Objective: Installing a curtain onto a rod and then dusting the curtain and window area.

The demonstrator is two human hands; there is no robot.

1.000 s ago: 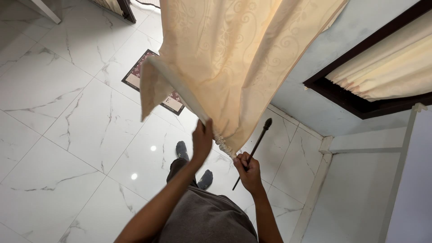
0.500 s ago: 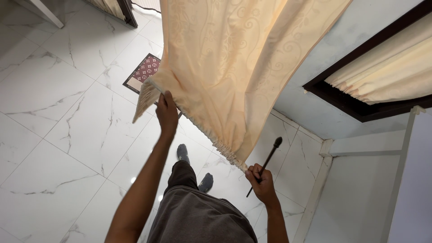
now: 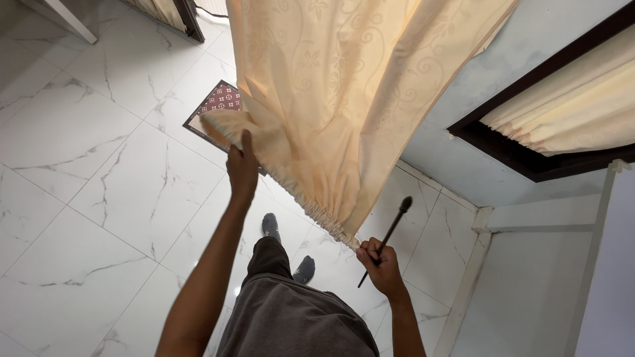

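Observation:
A cream patterned curtain (image 3: 344,99) hangs in front of me, its gathered top hem running diagonally from upper left to lower right. My left hand (image 3: 242,168) is raised and grips the bunched hem at its left end. My right hand (image 3: 380,263) holds a thin dark curtain rod (image 3: 390,231) with a knob at its tip, together with the hem's other end. The rod points up and to the right.
White marble floor tiles (image 3: 86,165) spread below, with a small patterned mat (image 3: 218,102) partly behind the curtain. My feet in grey socks (image 3: 270,225) stand on the tiles. A dark-framed window with another cream curtain (image 3: 562,119) is at right, above a pale wall.
My left hand has slid up and leftward along the hem, stretching it out. My right hand with the rod has dropped slightly and shifted right.

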